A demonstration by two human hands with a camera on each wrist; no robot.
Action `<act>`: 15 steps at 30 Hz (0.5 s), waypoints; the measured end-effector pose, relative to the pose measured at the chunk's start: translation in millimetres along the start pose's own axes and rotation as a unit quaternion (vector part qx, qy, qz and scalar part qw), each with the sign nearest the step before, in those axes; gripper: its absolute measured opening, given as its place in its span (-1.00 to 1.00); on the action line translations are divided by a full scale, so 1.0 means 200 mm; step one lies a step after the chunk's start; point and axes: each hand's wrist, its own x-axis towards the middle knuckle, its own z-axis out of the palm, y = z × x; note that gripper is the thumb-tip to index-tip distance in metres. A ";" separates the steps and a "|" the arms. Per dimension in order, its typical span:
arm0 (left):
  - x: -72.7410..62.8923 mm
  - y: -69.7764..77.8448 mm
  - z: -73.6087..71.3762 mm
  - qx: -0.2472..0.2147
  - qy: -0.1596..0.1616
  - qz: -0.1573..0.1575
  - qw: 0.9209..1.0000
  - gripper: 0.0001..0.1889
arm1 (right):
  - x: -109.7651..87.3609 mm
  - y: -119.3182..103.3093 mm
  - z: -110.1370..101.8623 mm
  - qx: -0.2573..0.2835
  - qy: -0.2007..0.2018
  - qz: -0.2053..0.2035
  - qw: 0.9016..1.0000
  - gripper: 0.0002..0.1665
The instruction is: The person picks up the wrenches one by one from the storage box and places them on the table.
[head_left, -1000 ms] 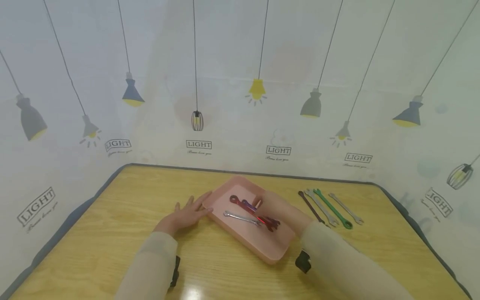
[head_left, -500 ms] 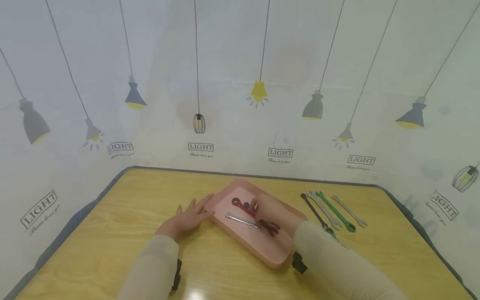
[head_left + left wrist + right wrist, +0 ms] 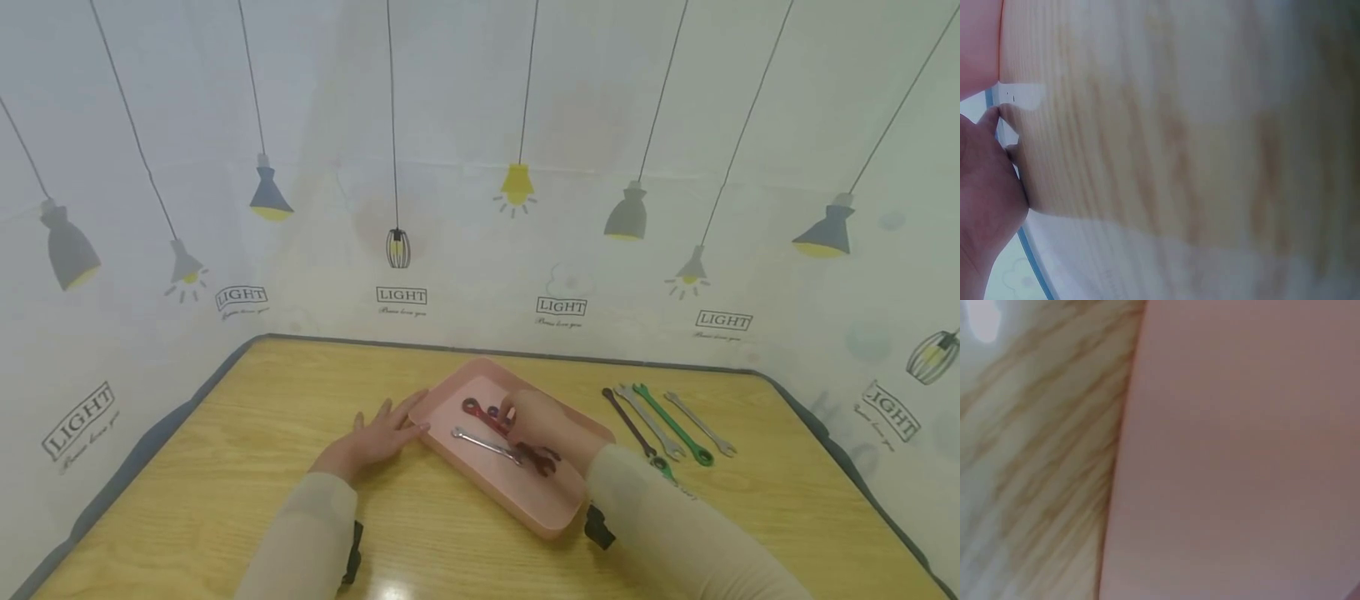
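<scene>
The left hand (image 3: pixel 375 435) lies low at the left corner of the pink tray (image 3: pixel 551 510), fingers spread and nearly straight, with thumb and forefinger at the rim and nothing held; the right hand (image 3: pixel 542 419) reaches over the tray's right-hand wall, fingers bent down onto the red ratcheting wrench (image 3: pixel 486 417), though contact is hidden and I cannot tell whether they pinch it; a silver wrench (image 3: pixel 486 445) lies just beside it inside the tray, and a blue-purple wrench head (image 3: pixel 493 411) peeps out by the fingertips.

The tray sits askew on the table (image 3: pixel 225 500), its far corner near the dark back edge; a wide stretch of wood runs left of the left hand, while on the right a narrower gap parts the tray from a row of wrenches (image 3: pixel 672 423).

Compared with one second ago, the right hand sits slightly further left and covers more of the red shaft; a green-marked wrench end (image 3: pixel 663 469) now shows beyond the sleeve (image 3: pixel 675 533); the left hand keeps its place.
</scene>
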 end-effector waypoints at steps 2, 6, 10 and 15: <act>-0.01 0.02 -0.01 0.002 0.002 0.006 1.000 -0.25 | 0.00 0.00 0.00 -0.002 0.004 -0.001 1.000 -0.70; -0.04 0.06 -0.02 0.001 0.002 0.016 1.000 -0.28 | -0.01 0.01 0.01 -0.008 0.012 -0.012 1.000 -0.73; -0.05 0.05 -0.02 0.000 0.001 0.019 1.000 -0.28 | -0.01 0.02 0.01 0.003 0.005 -0.024 1.000 -0.70; -0.05 0.05 -0.03 0.002 -0.001 0.020 1.000 -0.27 | 0.01 0.04 0.00 0.008 -0.008 -0.039 0.999 -0.67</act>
